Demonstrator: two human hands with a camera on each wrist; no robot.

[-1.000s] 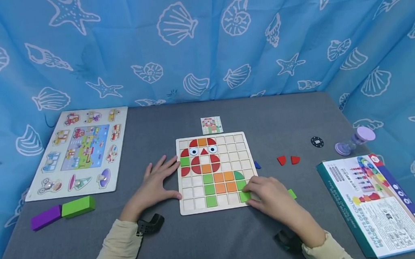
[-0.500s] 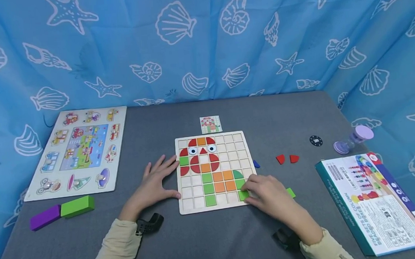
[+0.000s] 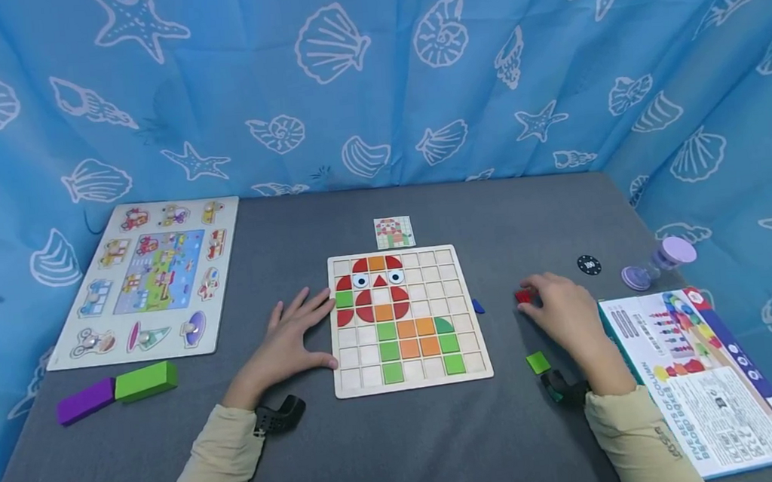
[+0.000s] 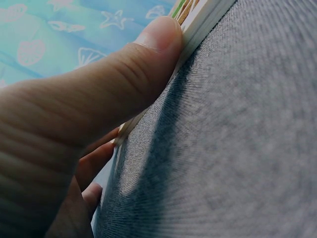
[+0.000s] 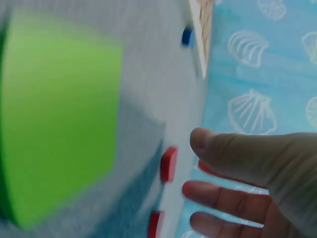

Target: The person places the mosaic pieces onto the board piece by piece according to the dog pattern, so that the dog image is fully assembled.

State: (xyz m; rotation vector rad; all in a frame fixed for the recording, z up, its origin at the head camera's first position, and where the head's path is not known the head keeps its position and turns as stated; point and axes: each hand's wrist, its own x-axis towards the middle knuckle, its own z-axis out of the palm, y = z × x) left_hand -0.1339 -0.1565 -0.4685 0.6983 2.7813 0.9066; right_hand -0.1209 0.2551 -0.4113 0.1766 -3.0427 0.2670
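A wooden grid board lies mid-table, partly filled with red, orange, green and eye-printed tiles. My left hand rests at its left edge, fingertips and thumb touching the rim; the left wrist view shows the thumb against the board's side. Over to the right, my right hand is at the red tiles, partly covering them. In the right wrist view two red tiles lie on the cloth, with the thumb and fingers apart beside them. A green square tile lies near the right wrist.
A picture card lies behind the board, and a small blue tile at its right. Further right are a black disc, a purple hourglass-shaped object and a box. A knobbed puzzle and two blocks sit left.
My right hand has left the green tile at the board's lower right and moved right to the red tiles. That green tile stays in its cell. The left hand has not moved.
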